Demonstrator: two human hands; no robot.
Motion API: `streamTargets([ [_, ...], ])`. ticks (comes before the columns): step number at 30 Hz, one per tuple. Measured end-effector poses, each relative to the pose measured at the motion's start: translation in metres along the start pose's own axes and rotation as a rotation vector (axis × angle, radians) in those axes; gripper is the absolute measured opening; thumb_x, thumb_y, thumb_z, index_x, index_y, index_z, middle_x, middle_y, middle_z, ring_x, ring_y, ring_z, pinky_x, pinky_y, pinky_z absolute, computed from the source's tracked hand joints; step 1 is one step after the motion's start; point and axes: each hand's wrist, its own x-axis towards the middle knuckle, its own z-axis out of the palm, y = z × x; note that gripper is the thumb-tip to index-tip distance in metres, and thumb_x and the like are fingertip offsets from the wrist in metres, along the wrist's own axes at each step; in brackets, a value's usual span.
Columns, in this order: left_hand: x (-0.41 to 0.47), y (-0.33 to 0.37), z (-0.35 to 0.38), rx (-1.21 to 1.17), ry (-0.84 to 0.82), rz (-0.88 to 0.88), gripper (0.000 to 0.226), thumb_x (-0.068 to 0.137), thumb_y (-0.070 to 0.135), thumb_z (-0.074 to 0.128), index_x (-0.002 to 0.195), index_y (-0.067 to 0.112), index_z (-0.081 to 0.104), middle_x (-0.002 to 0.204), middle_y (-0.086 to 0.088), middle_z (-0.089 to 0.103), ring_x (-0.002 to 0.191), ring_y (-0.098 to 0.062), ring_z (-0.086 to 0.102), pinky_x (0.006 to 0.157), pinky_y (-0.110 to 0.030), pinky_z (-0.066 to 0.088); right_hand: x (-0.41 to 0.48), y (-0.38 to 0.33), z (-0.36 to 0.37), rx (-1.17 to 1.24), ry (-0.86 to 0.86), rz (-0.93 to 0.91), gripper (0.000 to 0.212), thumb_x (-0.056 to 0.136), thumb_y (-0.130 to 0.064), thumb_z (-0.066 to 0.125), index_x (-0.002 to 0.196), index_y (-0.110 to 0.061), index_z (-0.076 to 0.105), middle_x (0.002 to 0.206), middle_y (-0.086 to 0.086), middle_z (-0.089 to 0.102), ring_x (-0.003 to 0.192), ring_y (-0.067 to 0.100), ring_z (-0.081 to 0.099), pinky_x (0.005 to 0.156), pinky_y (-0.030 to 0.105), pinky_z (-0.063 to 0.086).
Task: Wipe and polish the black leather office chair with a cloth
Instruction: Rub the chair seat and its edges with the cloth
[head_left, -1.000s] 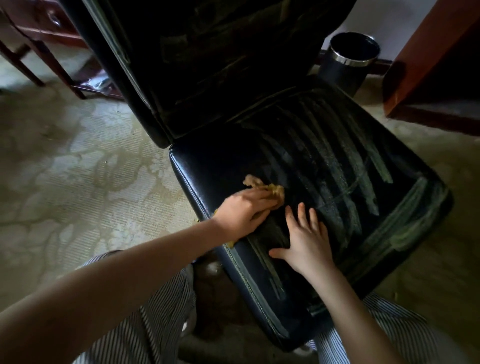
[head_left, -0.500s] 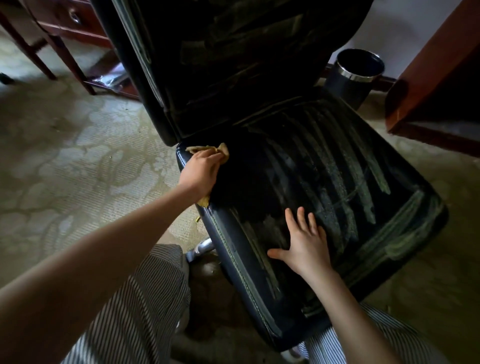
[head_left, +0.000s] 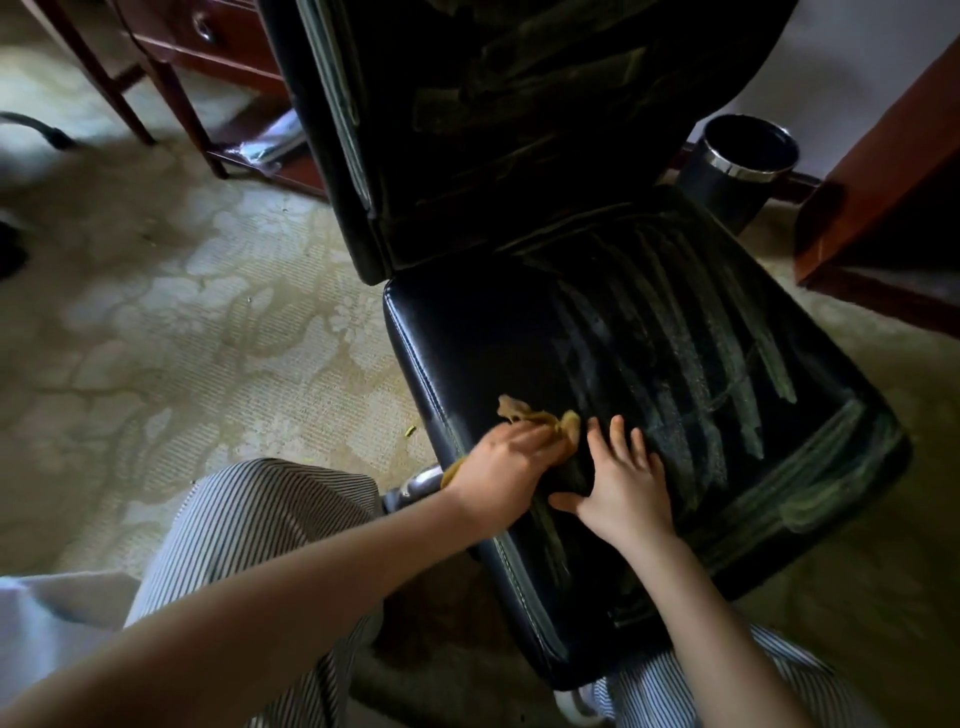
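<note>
Just inside chair seat (head_left: 519, 338) edge, left hand (head_left: 501, 467) grips cloth (head_left: 540, 418).

We note pale patterned carpet (head_left: 182, 338) as floor. On it: black leather chair (head_left: 493, 338), base mostly hidden; dark bin (head_left: 727, 192) behind seat; wooden legs (head_left: 179, 111) far left; yellow scrap (head_left: 410, 430) near chair.

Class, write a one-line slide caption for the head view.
Left hand holds a yellow cloth against the streaked black chair seat; right hand lies flat beside it.

Glossy black leather chair (head_left: 519, 353), streaked matt; crumpled yellow cloth (head_left: 540, 418)
</note>
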Motion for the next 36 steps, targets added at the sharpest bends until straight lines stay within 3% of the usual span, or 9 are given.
streamTargets([
  [4,-0.013,0.001,-0.014,-0.278,-0.015,-0.057,0.034,0.09,0.017,0.044,0.115,0.004,0.065,0.111,-0.013,0.066,0.105,-0.025,0.059,0.096,-0.021,0.038,-0.005,-0.003,-0.001,0.0,-0.002,0.01,0.094,0.086,-0.058,0.051,0.15,-0.02,-0.006,0.157,0.009,-0.011,0.144,0.027,-0.009,0.116,0.046,0.001],
  [7,-0.024,-0.029,-0.032,-0.321,0.162,-0.263,0.036,0.092,0.022,0.046,0.12,0.006,0.063,0.122,-0.012,0.061,0.115,-0.022,0.053,0.101,-0.014,0.03,-0.012,-0.01,0.0,0.031,0.094,-0.063,0.083,0.09,-0.059,0.042,0.151,-0.02,0.001,0.158,0.008,-0.01,0.145,0.025,-0.008,0.115,0.045,0.0],
  [11,-0.036,-0.082,-0.042,-0.227,0.414,-0.545,0.032,0.091,0.012,0.051,0.121,0.006,0.062,0.126,-0.014,0.058,0.121,-0.028,0.05,0.102,-0.026,0.032,-0.02,-0.019,0.007,0.047,0.092,-0.152,0.088,0.086,-0.066,0.039,0.15,-0.023,-0.003,0.158,0.005,-0.012,0.145,0.022,-0.009,0.115,0.041,-0.005],
  [13,-0.032,-0.097,-0.037,-0.23,0.452,-0.644,0.03,0.093,0.008,0.053,0.122,0.006,0.061,0.127,-0.014,0.057,0.122,-0.028,0.049,0.104,-0.032,0.035,-0.02,-0.021,0.011,0.021,0.027,-0.137,0.099,0.08,-0.074,0.041,0.15,-0.024,-0.007,0.157,0.004,-0.014,0.145,0.022,-0.01,0.115,0.041,-0.004],
  [15,-0.027,-0.098,-0.027,-0.239,0.435,-0.65,0.03,0.093,0.008,0.053,0.122,0.006,0.061,0.129,-0.015,0.056,0.122,-0.029,0.049,0.105,-0.034,0.036,-0.021,-0.02,0.015,-0.014,-0.027,-0.123,0.108,0.074,-0.08,0.042,0.149,-0.024,-0.012,0.157,0.004,-0.017,0.144,0.023,-0.014,0.115,0.041,-0.002],
  [18,-0.028,-0.086,-0.014,-0.264,0.427,-0.696,0.03,0.093,0.01,0.052,0.121,0.007,0.062,0.132,-0.014,0.055,0.124,-0.028,0.049,0.103,-0.023,0.029,-0.023,-0.021,0.018,-0.083,-0.014,-0.122,0.112,0.073,-0.08,0.044,0.148,-0.023,-0.017,0.156,0.006,-0.019,0.143,0.024,-0.016,0.116,0.041,-0.001],
  [27,-0.063,-0.022,0.012,-0.272,0.303,-0.539,0.03,0.088,0.011,0.053,0.115,0.007,0.066,0.123,-0.014,0.061,0.12,-0.033,0.053,0.103,-0.046,0.039,-0.023,-0.032,0.024,-0.082,0.021,-0.08,0.108,0.078,-0.069,0.052,0.148,-0.02,-0.013,0.156,0.009,-0.016,0.144,0.026,-0.015,0.116,0.042,-0.002],
  [33,-0.087,0.005,0.01,-0.445,0.207,-0.422,0.03,0.091,0.017,0.051,0.117,0.012,0.066,0.126,-0.003,0.059,0.124,-0.014,0.047,0.107,-0.025,0.033,-0.025,-0.028,0.024,-0.068,0.026,-0.075,0.108,0.077,-0.069,0.053,0.148,-0.021,-0.013,0.157,0.007,-0.016,0.144,0.024,-0.015,0.115,0.041,-0.003],
  [36,-0.086,-0.01,-0.003,-0.613,0.359,-0.562,0.029,0.09,0.013,0.052,0.114,0.008,0.066,0.12,0.006,0.057,0.118,-0.009,0.05,0.104,-0.018,0.034,-0.025,-0.028,0.022,-0.045,0.019,-0.087,0.107,0.077,-0.069,0.052,0.148,-0.023,-0.014,0.156,0.005,-0.018,0.143,0.023,-0.017,0.116,0.04,-0.004],
])
